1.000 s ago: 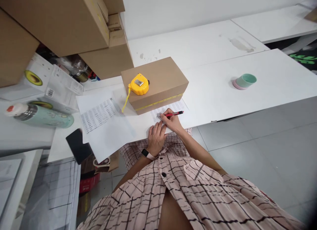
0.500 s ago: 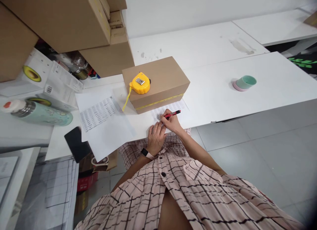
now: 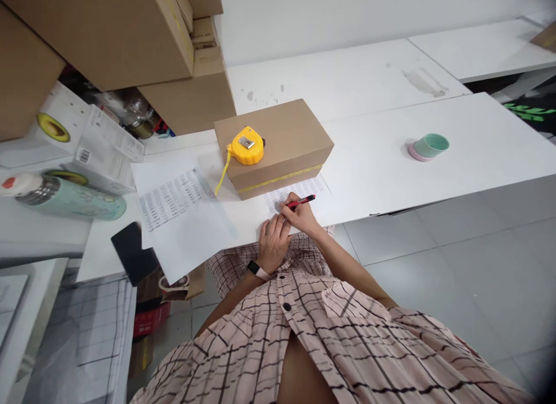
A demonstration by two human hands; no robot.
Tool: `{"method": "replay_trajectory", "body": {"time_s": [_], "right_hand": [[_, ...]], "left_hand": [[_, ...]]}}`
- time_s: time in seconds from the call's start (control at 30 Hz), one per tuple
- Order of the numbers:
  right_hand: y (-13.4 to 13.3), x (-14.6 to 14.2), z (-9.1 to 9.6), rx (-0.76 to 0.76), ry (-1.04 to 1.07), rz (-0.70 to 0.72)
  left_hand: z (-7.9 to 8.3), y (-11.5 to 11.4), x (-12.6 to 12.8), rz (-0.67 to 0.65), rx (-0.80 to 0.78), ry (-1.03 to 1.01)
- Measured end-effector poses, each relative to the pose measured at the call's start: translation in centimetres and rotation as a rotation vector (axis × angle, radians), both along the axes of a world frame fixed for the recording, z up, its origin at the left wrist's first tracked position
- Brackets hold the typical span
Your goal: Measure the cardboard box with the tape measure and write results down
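Loose papers [image 3: 191, 247]: left side, untouched
Tape measure [image 3: 247, 147]: atop box [image 3: 286, 134]
Left hand [image 3: 273, 237]: flat, fingers slightly spread, gripping nothing visible
Printed sheet [image 3: 311, 188]: box's near side
Right hand [image 3: 299, 213]: pinched round red pen [image 3: 305, 200]
Writing: seemingly underway; entries done/left unreadable

You have two hands [image 3: 274, 243] in view | one red pen [image 3: 300, 203] | two sheets showing print [image 3: 271, 202] | one yellow tape measure [image 3: 246, 148] | one green cup [image 3: 430, 146] | one mint bottle [image 3: 82, 200] | one wristwatch [image 3: 258, 270] | two avocado pictures [image 3: 53, 127]
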State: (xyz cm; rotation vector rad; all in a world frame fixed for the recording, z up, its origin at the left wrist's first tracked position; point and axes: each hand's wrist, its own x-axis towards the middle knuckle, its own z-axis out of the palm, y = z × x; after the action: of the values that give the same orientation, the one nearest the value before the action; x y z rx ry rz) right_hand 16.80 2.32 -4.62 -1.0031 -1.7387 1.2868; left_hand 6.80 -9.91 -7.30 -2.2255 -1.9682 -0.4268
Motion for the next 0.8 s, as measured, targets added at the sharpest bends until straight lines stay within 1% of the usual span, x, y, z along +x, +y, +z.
{"method": "replay_trajectory", "body": {"time_s": [0.1,0.3,0.53,0.8], "right_hand": [[0.0,-0.04,0.1,-0.007,-0.008,-0.008],[0.09,-0.07,0.09,-0.008,-0.006,-0.009],[0.01,-0.12,-0.04,-0.01,-0.02,-0.002],[-0.09,-0.1,-0.02,-0.018,-0.039,-0.018]], "left_hand": [[0.01,0.01,0.0,-0.001,0.014,0.0],[0.09,0.0,-0.01,0.0,-0.009,-0.006],[-0.2,0.03,-0.05,0.004,-0.018,-0.007],[0.0,0.02,-0.07,-0.002,-0.001,-0.003]]}}
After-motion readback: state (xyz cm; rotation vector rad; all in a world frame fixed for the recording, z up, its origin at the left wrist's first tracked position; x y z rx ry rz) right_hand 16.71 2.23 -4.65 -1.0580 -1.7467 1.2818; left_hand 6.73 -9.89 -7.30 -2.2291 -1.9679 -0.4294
